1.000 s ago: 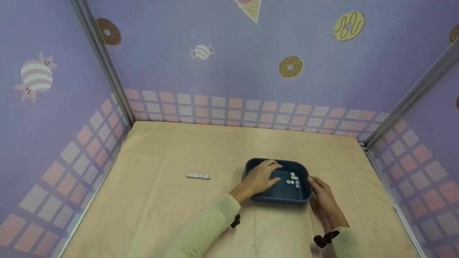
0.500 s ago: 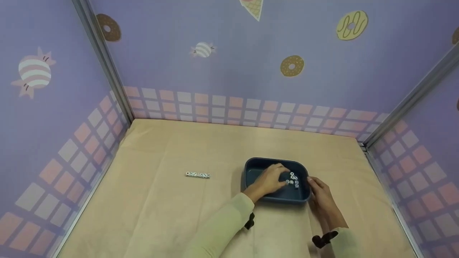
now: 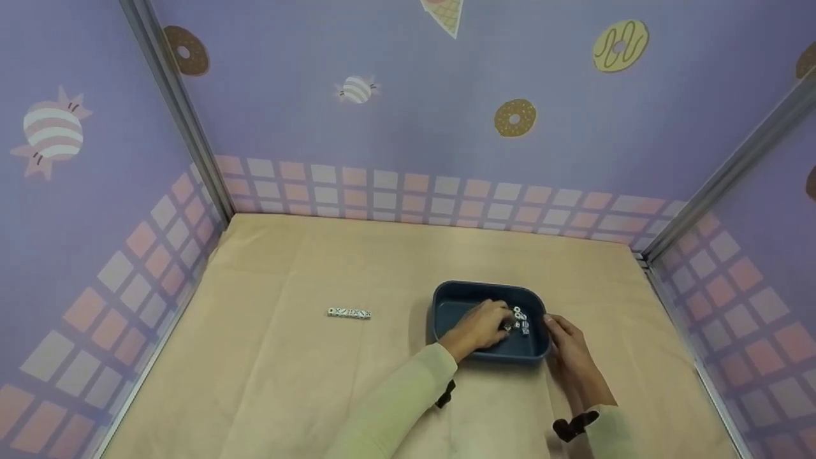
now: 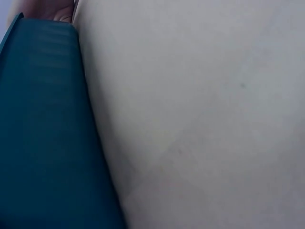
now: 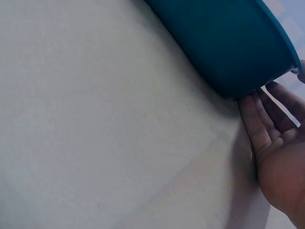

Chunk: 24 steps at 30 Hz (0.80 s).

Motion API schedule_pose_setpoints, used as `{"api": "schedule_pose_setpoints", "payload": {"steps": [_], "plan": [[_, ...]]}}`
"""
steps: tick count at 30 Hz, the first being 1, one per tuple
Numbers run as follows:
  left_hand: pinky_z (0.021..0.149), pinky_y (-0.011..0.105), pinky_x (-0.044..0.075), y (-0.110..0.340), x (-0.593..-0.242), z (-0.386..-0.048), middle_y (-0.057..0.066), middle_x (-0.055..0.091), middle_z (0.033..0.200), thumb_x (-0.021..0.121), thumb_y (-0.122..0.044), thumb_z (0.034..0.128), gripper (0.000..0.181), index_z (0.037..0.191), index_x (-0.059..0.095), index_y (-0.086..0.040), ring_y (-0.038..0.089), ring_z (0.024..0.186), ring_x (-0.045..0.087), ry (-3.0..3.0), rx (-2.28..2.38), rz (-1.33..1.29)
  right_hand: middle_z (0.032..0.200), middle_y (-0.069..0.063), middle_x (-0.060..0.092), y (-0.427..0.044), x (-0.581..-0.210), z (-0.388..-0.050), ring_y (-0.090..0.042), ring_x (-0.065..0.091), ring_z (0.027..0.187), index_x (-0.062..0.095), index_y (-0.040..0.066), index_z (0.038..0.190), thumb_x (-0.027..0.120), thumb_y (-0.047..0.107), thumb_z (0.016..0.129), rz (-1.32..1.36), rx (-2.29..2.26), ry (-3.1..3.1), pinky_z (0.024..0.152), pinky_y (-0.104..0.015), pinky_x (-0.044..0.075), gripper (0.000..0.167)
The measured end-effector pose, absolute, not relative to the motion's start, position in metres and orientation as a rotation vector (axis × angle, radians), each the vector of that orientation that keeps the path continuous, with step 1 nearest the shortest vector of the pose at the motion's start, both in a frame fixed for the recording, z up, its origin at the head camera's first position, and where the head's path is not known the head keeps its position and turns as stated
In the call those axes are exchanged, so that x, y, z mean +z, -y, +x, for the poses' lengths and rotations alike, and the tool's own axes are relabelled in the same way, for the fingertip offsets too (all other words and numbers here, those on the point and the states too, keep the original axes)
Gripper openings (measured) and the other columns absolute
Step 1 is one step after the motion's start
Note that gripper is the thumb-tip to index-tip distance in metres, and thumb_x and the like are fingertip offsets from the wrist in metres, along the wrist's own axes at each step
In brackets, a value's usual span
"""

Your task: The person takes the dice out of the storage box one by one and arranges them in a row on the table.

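Note:
Several small white dice (image 3: 524, 327) with dark markings lie in the right half of a dark blue rectangular tub (image 3: 491, 358). My left hand (image 3: 479, 325) reaches down inside it and pinches a die (image 3: 508, 327) between thumb and fingers; the fingertips are partly hidden. My right hand (image 3: 569, 344) holds the tub's right end, thumb at the rim and fingers against the outer wall, as the right wrist view shows on the tub wall (image 5: 228, 47). In the left wrist view the tub's outer wall (image 4: 47, 119) hides my left fingers.
A straight row of dice (image 3: 349, 313) lies on the beige cloth (image 3: 287, 382) to the left of the tub. Purple walls (image 3: 408, 95) with printed sweets close off the back and both sides.
My left hand has moved right and down into the tub, and its fingers have closed on a die. The right hand and the tub have stayed in place.

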<state>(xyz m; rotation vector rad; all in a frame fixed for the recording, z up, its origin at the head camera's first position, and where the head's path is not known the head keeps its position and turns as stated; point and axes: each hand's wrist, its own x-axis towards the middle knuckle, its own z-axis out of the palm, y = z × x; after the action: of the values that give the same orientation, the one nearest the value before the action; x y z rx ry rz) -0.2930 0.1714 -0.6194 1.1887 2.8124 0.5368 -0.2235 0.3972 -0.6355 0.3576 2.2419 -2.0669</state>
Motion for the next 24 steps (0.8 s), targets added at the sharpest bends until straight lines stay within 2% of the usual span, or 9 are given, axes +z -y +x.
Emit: {"api": "schedule_pose_setpoints", "payload": {"steps": [7, 13, 15, 20, 24], "plan": [[0.087, 0.023, 0.052, -0.168, -0.618, -0.289, -0.009, 0.066, 0.112, 0.074, -0.03, 0.102, 0.014, 0.115, 0.078, -0.025, 0.01, 0.099, 0.06, -2.87, 0.5, 1.198, 0.162, -0.018, 0.044, -0.396, -0.636, -0.223, -0.029, 0.037, 0.154, 0.049, 0.0, 0.153, 0.052, 0.046, 0.112, 0.367, -2.046, -2.234, 0.127, -0.046, 0.027, 0.062], [0.085, 0.021, 0.053, -0.161, -0.601, -0.281, -0.008, 0.063, 0.112, 0.073, -0.032, 0.102, 0.017, 0.117, 0.072, -0.023, 0.009, 0.097, 0.06, -3.085, 0.462, 1.466, 0.157, -0.016, 0.049, -0.396, -0.638, -0.22, -0.023, 0.046, 0.145, 0.051, 0.001, 0.151, 0.053, 0.048, 0.111, 0.395, -2.025, -2.268, 0.115, -0.03, 0.042, 0.062], [0.085, 0.02, 0.053, -0.151, -0.591, -0.275, -0.007, 0.064, 0.111, 0.075, -0.03, 0.1009, 0.018, 0.116, 0.073, -0.021, 0.009, 0.096, 0.06, -3.091, 0.496, 1.593, 0.157, -0.016, 0.049, -0.396, -0.637, -0.22, -0.023, 0.047, 0.144, 0.05, 0.0, 0.151, 0.054, 0.049, 0.11, 0.394, -2.035, -2.252, 0.113, -0.028, 0.043, 0.064], [0.084, 0.02, 0.052, -0.111, -0.566, -0.264, -0.005, 0.065, 0.112, 0.07, -0.031, 0.1048, 0.016, 0.114, 0.074, -0.019, 0.009, 0.096, 0.06, -3.019, 0.501, 1.869, 0.16, -0.016, 0.046, -0.396, -0.636, -0.223, -0.025, 0.039, 0.151, 0.048, 0.0, 0.152, 0.056, 0.051, 0.109, 0.397, -2.052, -2.227, 0.125, -0.041, 0.031, 0.067], [0.086, 0.022, 0.053, -0.064, -0.559, -0.263, -0.004, 0.065, 0.11, 0.067, -0.03, 0.1067, 0.016, 0.113, 0.075, -0.018, 0.01, 0.098, 0.062, -2.984, 0.583, 1.817, 0.16, -0.019, 0.045, -0.395, -0.635, -0.225, -0.028, 0.037, 0.153, 0.048, -0.001, 0.152, 0.054, 0.048, 0.11, 0.386, -2.042, -2.235, 0.127, -0.046, 0.027, 0.065]]}}
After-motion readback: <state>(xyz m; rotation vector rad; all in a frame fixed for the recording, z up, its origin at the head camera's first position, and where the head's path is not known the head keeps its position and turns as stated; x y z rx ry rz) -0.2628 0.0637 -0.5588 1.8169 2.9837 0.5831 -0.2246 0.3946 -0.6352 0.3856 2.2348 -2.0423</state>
